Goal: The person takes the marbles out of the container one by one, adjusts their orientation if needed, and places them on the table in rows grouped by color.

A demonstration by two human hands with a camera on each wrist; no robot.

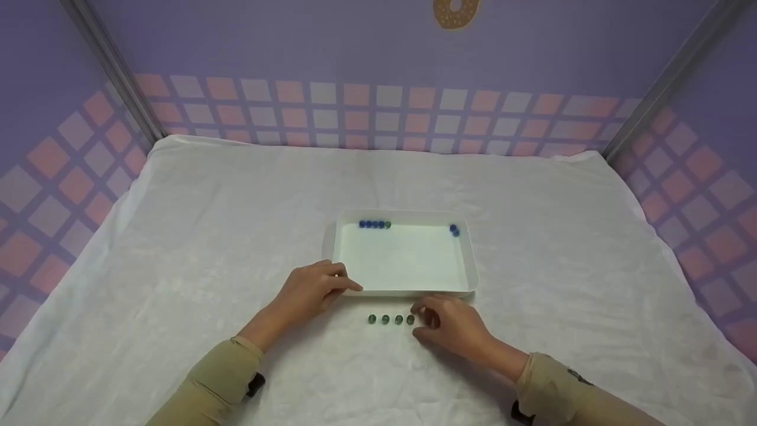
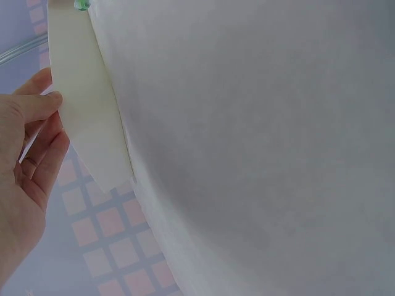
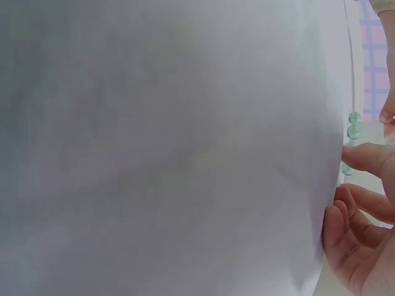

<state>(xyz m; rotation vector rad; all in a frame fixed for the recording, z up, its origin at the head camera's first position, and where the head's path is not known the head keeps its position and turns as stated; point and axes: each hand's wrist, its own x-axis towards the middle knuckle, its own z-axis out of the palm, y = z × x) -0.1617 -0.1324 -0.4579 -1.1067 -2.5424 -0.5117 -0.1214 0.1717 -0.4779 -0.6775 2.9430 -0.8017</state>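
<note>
A shallow white tray (image 1: 402,260) sits on the cloth. My left hand (image 1: 313,287) pinches its rim near the front left corner; in the left wrist view, the thumb (image 2: 52,98) presses the wall's top edge. Several green glass marbles (image 1: 385,319) lie in a row in front of the tray. At the row's right end is my right hand (image 1: 455,325), thumb and forefinger parted beside the last marble (image 1: 410,319), with no grip on it visible. Inside the tray, several blue marbles (image 1: 372,224) and one green marble (image 1: 388,225) line the back wall.
Two more blue marbles (image 1: 454,230) rest in the tray's back right corner. A wrinkled white cloth (image 1: 236,213) covers the table. Purple walls with pink and white squares (image 1: 355,118) enclose it at the back and sides.
</note>
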